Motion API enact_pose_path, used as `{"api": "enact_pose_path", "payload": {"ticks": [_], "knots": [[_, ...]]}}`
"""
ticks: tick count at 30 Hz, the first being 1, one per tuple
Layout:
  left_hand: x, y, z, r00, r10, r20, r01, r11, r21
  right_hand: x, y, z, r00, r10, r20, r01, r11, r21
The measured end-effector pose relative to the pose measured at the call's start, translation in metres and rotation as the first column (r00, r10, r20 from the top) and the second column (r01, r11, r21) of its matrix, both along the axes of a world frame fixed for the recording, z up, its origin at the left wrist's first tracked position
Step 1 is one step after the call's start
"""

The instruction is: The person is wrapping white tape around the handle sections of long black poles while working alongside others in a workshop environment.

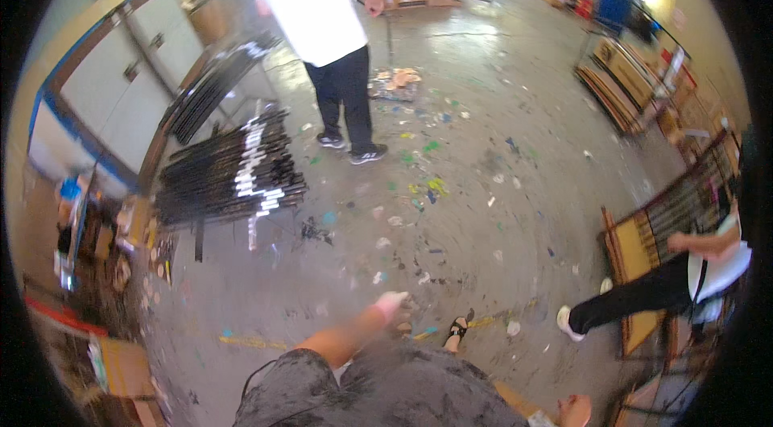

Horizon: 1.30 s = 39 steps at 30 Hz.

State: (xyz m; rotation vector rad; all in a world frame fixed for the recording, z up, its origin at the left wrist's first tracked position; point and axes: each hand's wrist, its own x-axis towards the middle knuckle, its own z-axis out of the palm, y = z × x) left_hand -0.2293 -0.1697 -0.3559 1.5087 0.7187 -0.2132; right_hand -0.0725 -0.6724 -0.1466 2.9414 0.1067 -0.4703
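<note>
My left hand (pixel 393 306) hangs in front of my dark shorts, over the grey concrete floor. It looks pale, perhaps gloved, and motion blurs its fingers. No object shows in it. At the lower right edge, my right hand (pixel 573 411) is beside my thigh, partly cut off by the frame. What its fingers do is unclear, and nothing can be seen in it. Neither hand visibly touches any stock. One of my feet, in a dark sandal (pixel 457 332), shows on the floor between the hands.
Left of centre lies a large stack of black bars (pixel 217 173) with shiny ends. A person in a white shirt (pixel 310 4) stands just beyond. Another person in dark trousers (pixel 644 294) steps by a rack (pixel 636 266) at right. Cardboard boxes (pixel 121 366) sit lower left; colourful scraps (pixel 435 185) litter the floor.
</note>
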Motion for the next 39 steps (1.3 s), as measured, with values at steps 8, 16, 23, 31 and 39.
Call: {"api": "enact_pose_path", "payload": {"ticks": [8,16,23,31,39], "knots": [[-0.022,0.057,-0.139,0.728,-0.686,0.010,0.610,0.653,0.449,-0.075,0.004,-0.014,0.963,-0.161,0.215,0.107,0.965,0.240],[0.008,0.091,-0.099,0.858,-0.514,-0.009,0.509,0.851,-0.125,-0.196,-0.061,0.025,0.486,-0.777,0.401,0.576,0.630,0.522],[0.044,0.081,-0.086,0.903,-0.234,-0.361,0.111,0.937,-0.331,-0.188,-0.119,0.064,0.456,-0.615,0.643,0.570,0.757,0.320],[0.050,0.065,-0.092,0.908,-0.326,-0.263,0.298,0.944,-0.143,-0.130,-0.139,0.057,0.534,-0.659,0.530,0.710,0.690,0.142],[0.044,0.049,-0.093,0.866,-0.335,-0.371,0.231,0.927,-0.296,-0.071,-0.049,-0.020,0.919,-0.348,0.185,0.389,0.879,-0.277]]}}
